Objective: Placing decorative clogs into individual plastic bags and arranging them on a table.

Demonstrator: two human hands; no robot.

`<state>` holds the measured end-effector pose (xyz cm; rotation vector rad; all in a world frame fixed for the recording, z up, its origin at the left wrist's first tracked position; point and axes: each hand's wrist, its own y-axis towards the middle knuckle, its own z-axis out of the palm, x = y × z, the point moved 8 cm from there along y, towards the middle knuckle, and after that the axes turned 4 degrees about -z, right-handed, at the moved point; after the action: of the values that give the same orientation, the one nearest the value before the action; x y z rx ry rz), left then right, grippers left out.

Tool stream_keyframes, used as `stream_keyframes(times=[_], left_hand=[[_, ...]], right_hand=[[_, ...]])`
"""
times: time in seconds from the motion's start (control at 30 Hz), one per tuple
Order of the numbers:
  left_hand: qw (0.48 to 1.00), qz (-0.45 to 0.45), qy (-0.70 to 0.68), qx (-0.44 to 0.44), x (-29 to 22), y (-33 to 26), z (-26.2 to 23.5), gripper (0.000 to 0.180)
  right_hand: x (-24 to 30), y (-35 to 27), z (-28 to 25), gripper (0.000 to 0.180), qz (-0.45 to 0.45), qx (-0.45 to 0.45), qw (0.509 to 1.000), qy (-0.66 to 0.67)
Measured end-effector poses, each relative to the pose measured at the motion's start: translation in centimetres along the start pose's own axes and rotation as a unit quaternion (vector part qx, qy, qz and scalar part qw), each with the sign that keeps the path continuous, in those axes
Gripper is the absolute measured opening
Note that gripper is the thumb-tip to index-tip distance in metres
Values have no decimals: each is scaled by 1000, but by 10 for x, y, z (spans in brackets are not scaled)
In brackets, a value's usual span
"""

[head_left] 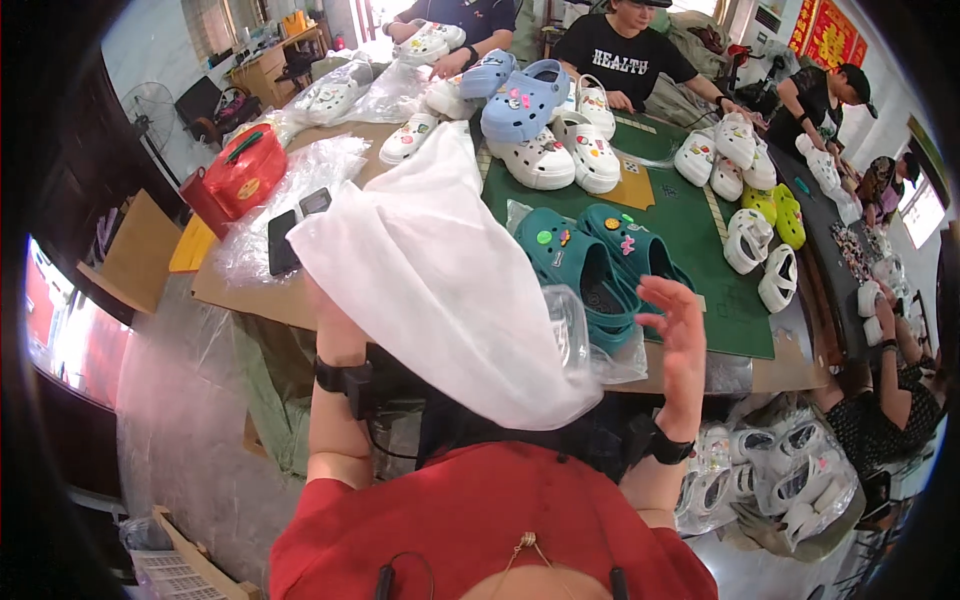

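Observation:
A large white cloth-like sheet (430, 280) spreads in front of me, over the table's near edge. My left hand (336, 328) is behind its left side; its fingers are hidden, so its grip does not show. To the right, my right hand (675, 325) is raised with fingers apart and curved, nothing in it. Just beyond that hand sits a pair of teal clogs, the left clog (548, 246) and the right clog (622, 238), with colourful charms on their toes. Clear plastic wrap (568, 325) lies against their near side.
White clogs (540, 162) with blue clogs (522, 105) on top stand on the green mat (690, 300). More white clogs (748, 240) and lime clogs (788, 215) line its right. At left are a red container (245, 180) and a phone (283, 243). Several people work around the tables.

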<state>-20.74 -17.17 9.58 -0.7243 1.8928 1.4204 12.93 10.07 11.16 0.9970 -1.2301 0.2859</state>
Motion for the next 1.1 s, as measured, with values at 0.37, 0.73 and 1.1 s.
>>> stream_keyframes(times=[0.37, 0.73, 1.1], left_hand=[[993, 51, 65, 86, -27, -4, 12, 45], [691, -500, -521, -48, 113, 0, 53, 30], [843, -95, -310, 430, -103, -85, 127, 124]], right_hand=[[-53, -20, 84, 41, 110, 248, 958, -96], [-82, -18, -6, 23, 122, -165, 956, 210], [41, 14, 117, 54, -259, 146, 927, -229]])
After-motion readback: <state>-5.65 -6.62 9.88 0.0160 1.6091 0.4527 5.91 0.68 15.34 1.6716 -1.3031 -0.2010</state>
